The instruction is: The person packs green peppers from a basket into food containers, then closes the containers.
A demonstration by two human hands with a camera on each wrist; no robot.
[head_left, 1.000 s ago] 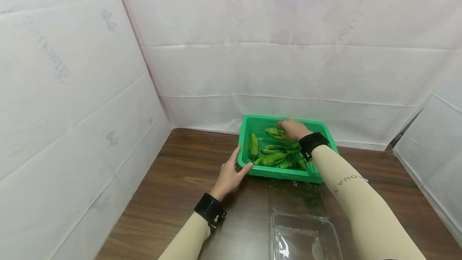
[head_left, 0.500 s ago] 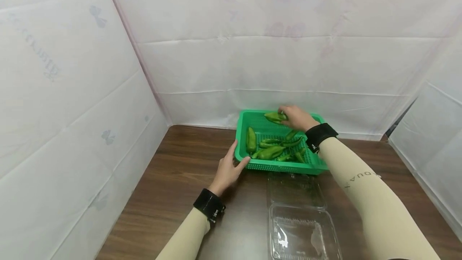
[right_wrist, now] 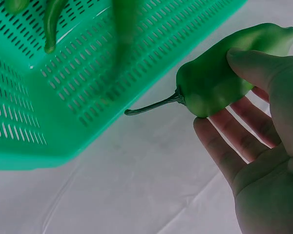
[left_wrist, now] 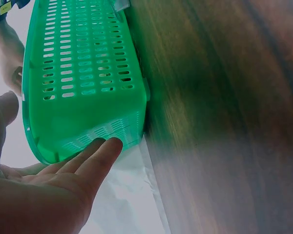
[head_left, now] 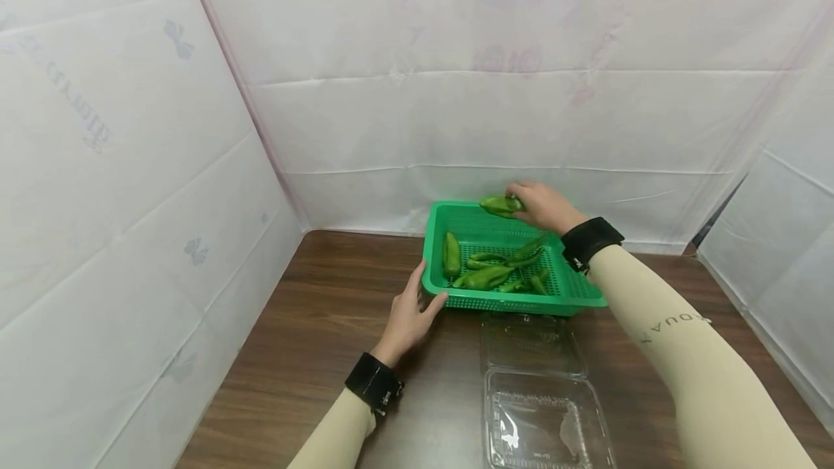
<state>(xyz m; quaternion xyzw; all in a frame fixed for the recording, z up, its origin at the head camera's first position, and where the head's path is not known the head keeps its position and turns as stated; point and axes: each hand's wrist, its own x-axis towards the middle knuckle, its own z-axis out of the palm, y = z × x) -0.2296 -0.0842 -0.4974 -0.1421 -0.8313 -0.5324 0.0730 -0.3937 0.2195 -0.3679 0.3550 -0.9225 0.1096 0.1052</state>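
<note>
Above green basket (head_left: 515, 300), right hand (head_left: 544, 207) pinching pepper (head_left: 500, 205), left hand (head_left: 409, 315) spread against basket corner

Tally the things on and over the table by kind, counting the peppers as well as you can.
Green basket: 1
Clear clamshell box: 1
Green pepper held in the right hand: 1
Green peppers lying in the basket: about 7, overlapping, so not exact
Total: about 10 things; the left hand touches the basket's corner.
</note>
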